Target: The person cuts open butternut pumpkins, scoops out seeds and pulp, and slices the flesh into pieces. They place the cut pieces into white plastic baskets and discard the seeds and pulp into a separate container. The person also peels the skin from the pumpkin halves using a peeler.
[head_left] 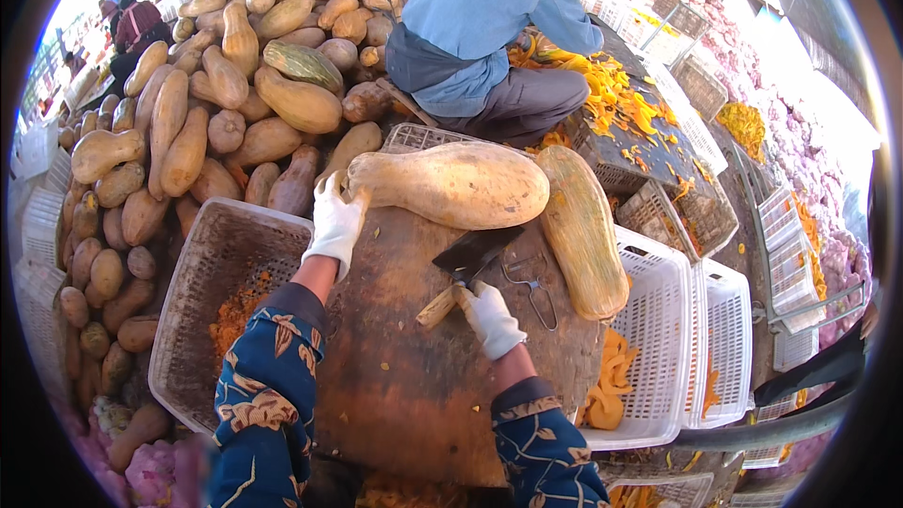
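Note:
Gloved in white, my left hand (pixel 338 222) rests against the narrow end of a long tan squash (pixel 458 183), which lies across the far side of a worn wooden board (pixel 402 395). Below the squash, a cleaver with a dark, broad blade (pixel 474 252) and a wooden handle (pixel 437 307) lies on the board. My right hand (pixel 490 317), also gloved, touches the cleaver where blade and handle meet; whether its fingers close around it is unclear. A wire-handled peeler (pixel 532 289) is just right of that hand. Another long squash (pixel 585 233) lies along the board's right edge.
A dirty plastic crate (pixel 169 339) holding orange scraps stands left of the board. White crates (pixel 652 353) with orange pieces stand at right. Squashes (pixel 300 99) are heaped at upper left. A person in blue (pixel 480 7) sits beyond the board, beside orange peelings (pixel 621 95).

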Demonstrator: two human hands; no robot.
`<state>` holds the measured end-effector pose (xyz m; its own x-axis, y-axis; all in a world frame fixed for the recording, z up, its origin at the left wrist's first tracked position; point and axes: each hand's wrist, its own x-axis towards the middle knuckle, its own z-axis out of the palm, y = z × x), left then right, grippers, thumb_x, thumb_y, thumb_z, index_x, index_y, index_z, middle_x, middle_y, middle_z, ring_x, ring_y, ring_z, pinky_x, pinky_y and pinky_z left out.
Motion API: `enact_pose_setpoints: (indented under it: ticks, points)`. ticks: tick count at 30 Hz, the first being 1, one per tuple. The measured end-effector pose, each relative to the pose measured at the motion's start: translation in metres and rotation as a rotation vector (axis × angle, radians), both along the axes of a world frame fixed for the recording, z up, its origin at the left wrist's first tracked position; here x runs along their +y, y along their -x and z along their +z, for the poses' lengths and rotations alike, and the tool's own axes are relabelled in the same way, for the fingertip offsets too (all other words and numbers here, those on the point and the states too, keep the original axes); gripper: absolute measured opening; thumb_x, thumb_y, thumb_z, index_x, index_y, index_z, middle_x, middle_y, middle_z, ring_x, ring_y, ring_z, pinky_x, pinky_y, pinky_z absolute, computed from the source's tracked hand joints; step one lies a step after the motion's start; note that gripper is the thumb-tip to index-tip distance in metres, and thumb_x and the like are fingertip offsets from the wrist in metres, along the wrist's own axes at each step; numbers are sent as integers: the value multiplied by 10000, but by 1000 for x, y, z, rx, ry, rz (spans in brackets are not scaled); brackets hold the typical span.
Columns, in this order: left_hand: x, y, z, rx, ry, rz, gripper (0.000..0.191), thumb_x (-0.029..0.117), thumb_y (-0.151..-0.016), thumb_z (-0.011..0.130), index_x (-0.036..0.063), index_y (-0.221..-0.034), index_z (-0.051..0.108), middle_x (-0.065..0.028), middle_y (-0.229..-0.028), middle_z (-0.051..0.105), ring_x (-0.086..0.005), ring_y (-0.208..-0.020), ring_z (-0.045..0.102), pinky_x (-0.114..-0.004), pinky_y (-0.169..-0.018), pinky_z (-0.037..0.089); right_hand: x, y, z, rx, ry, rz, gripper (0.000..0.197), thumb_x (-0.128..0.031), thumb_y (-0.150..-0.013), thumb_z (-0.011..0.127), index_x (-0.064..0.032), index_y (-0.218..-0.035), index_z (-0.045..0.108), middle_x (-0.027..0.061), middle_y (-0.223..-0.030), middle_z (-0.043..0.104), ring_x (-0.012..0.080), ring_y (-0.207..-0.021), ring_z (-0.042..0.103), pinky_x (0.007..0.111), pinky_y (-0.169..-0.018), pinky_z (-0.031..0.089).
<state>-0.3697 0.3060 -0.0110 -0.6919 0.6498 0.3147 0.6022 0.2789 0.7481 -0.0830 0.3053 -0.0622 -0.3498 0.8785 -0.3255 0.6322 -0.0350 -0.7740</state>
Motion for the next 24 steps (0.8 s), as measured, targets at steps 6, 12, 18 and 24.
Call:
enact_pose_setpoints:
  ticks: [6,12,18,24]
  points:
    - [33,34,-14,-464,77,-47,782,523,-843,640,103,-1449,377,-157,-1419,456,-298,-1189,539,-364,-953,446,47,-16,26,380,-338,-465,425,-360,-942,612,3,-1160,575,137,-986,633,204,-885,620,350,-761,514]
    - [58,45,-16,-728,-17,-182,805,567,-845,622,94,-1447,372,-140,-1341,522,-265,-1204,503,-384,-922,443,94,-11,48,1005,-96,-527,730,-537,-910,584,-64,-1415,350,100,-1375,457,227,-1249,455,407,-988,427]
    - [48,40,4,-947,-34,-297,669,460,-863,630,50,-1366,466,-136,-1277,561,-250,-1129,549,-365,-922,446,113,-3,35,1217,-111,-456,812,-568,-876,614,-37,-1405,299,151,-1381,415,261,-1254,448,431,-1041,406]
    - [20,30,20,-1054,-167,-312,594,321,-839,684,1,-1306,506,-141,-1187,602,-215,-1038,592,-305,-870,481,114,0,38,1312,-46,-455,782,-551,-874,626,-33,-1375,321,154,-1351,453,277,-1226,486,443,-1019,435]
